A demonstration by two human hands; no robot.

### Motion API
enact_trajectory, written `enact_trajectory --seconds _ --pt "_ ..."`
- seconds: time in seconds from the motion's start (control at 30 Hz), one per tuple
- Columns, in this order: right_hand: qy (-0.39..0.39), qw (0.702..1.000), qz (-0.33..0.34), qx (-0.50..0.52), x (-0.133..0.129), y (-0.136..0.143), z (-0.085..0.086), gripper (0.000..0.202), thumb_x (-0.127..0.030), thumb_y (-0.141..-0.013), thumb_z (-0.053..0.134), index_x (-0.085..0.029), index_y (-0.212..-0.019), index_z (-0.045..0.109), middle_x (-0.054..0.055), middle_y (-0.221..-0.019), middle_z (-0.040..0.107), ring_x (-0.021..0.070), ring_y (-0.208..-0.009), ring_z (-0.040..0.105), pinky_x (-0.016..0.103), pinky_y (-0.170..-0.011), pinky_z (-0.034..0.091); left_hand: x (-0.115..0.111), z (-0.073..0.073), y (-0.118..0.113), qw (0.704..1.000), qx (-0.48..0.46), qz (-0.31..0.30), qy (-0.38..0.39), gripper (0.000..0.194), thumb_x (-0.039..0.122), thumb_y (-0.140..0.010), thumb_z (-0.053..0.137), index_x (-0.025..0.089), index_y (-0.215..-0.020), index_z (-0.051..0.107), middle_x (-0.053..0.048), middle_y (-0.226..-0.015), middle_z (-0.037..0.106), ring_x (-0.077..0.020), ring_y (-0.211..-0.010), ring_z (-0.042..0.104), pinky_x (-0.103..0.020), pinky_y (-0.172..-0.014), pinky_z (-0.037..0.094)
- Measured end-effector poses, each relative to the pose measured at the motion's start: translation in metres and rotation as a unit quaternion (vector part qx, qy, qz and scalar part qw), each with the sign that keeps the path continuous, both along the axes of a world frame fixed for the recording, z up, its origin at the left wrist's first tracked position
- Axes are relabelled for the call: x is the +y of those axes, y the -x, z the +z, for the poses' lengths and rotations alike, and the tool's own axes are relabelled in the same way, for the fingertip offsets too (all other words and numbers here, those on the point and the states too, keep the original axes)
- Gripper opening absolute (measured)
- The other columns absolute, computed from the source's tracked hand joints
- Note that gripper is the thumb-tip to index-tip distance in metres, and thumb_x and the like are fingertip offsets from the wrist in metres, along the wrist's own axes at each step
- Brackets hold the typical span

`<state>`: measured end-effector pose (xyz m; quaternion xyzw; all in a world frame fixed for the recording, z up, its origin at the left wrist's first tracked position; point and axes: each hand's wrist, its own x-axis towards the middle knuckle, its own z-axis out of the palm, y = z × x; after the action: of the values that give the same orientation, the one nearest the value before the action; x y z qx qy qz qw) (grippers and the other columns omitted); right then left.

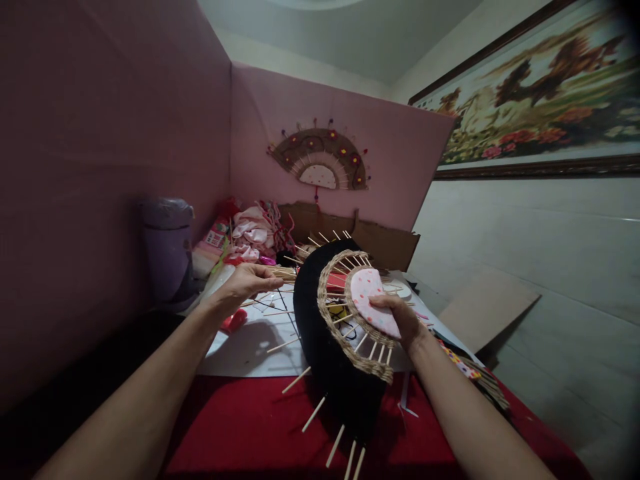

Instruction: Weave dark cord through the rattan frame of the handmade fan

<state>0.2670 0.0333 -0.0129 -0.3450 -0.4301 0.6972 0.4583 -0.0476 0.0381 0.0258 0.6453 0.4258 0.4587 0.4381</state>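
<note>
My right hand [400,317] grips a fan-shaped craft by its pink spotted half-circle [364,287], thumb on top. A broad black fabric band [315,300] forms the fan's outer part, with thin wooden sticks poking out past its edge. Braided tan cord [327,313] runs along the band's inner side and round the half-circle. To the left of the fan, my left hand [257,280] is closed with fingertips pinched on a dark thread [286,303], which stretches down toward the fan's sticks.
A white sheet [225,360] lies on the red tablecloth [240,427]. Pink fabric [253,230] is heaped behind, beside a purple container [167,250]. Cardboard [385,243] stands at the back, below a finished fan [325,150]. Patterned strips [465,367] lie at right.
</note>
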Motion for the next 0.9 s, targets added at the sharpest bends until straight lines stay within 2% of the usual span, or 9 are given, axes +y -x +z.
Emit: enact_trajectory --seconds 0.2,0.33,0.43,0.53,0.67,0.9 --pt "-0.012 1.000 -0.016 0.015 -0.009 0.005 0.005 0.021 -0.015 -0.064 0.055 -0.009 -0.082 0.065 0.011 -0.069 0.070 0.0175 -0.054 0.065 0.025 -0.054 0.053 0.005 -0.011 0.005 0.994 -0.057 -0.078 0.057 0.034 0.038 -0.061 0.070 0.016 -0.049 0.047 0.007 -0.041 0.031 -0.0030 -0.036 0.020 -0.023 -0.038 0.009" --pt "0.000 0.999 -0.041 0.025 -0.011 0.007 0.005 0.024 -0.016 -0.065 0.054 -0.010 -0.085 0.065 0.010 -0.074 0.071 0.0190 -0.059 0.066 0.028 -0.060 0.055 0.002 -0.013 0.000 0.988 -0.081 -0.114 0.061 0.030 0.030 -0.062 0.069 0.015 -0.050 0.046 0.007 -0.045 0.032 -0.0029 -0.040 0.023 -0.021 -0.039 0.013" --pt "-0.004 0.998 -0.062 0.028 -0.012 0.007 0.006 0.026 -0.017 -0.066 0.052 -0.011 -0.088 0.065 0.010 -0.075 0.071 0.0216 -0.065 0.067 0.033 -0.069 0.055 -0.004 -0.010 -0.002 0.984 -0.104 -0.133 0.064 0.027 0.030 -0.064 0.068 0.015 -0.054 0.049 0.006 -0.050 0.033 -0.0038 -0.043 0.025 -0.021 -0.041 0.018" --pt "-0.019 0.998 -0.058 0.027 -0.012 0.008 0.006 0.028 -0.019 -0.067 0.052 -0.010 -0.091 0.065 0.010 -0.076 0.071 0.0237 -0.072 0.068 0.036 -0.075 0.053 -0.006 -0.010 -0.004 0.984 -0.106 -0.130 0.065 0.025 0.031 -0.064 0.069 0.014 -0.059 0.052 0.006 -0.053 0.033 -0.0044 -0.045 0.023 -0.022 -0.042 0.018" --pt "-0.014 0.999 -0.032 0.015 -0.010 0.007 0.004 0.027 -0.019 -0.068 0.052 -0.009 -0.088 0.065 0.011 -0.076 0.071 0.0222 -0.067 0.067 0.034 -0.074 0.053 -0.005 -0.013 -0.008 0.987 -0.069 -0.128 0.069 0.032 0.034 -0.064 0.067 0.015 -0.051 0.045 0.007 -0.048 0.028 -0.0046 -0.043 0.019 -0.024 -0.043 0.012" --pt "-0.004 1.000 -0.016 0.003 -0.009 0.006 0.001 0.022 -0.021 -0.069 0.053 -0.010 -0.085 0.065 0.011 -0.075 0.071 0.0183 -0.064 0.067 0.029 -0.069 0.052 -0.004 -0.015 -0.014 0.994 -0.048 -0.064 0.079 0.027 0.034 -0.059 0.070 0.016 -0.053 0.051 0.007 -0.043 0.032 -0.0053 -0.040 0.022 -0.024 -0.042 0.012"
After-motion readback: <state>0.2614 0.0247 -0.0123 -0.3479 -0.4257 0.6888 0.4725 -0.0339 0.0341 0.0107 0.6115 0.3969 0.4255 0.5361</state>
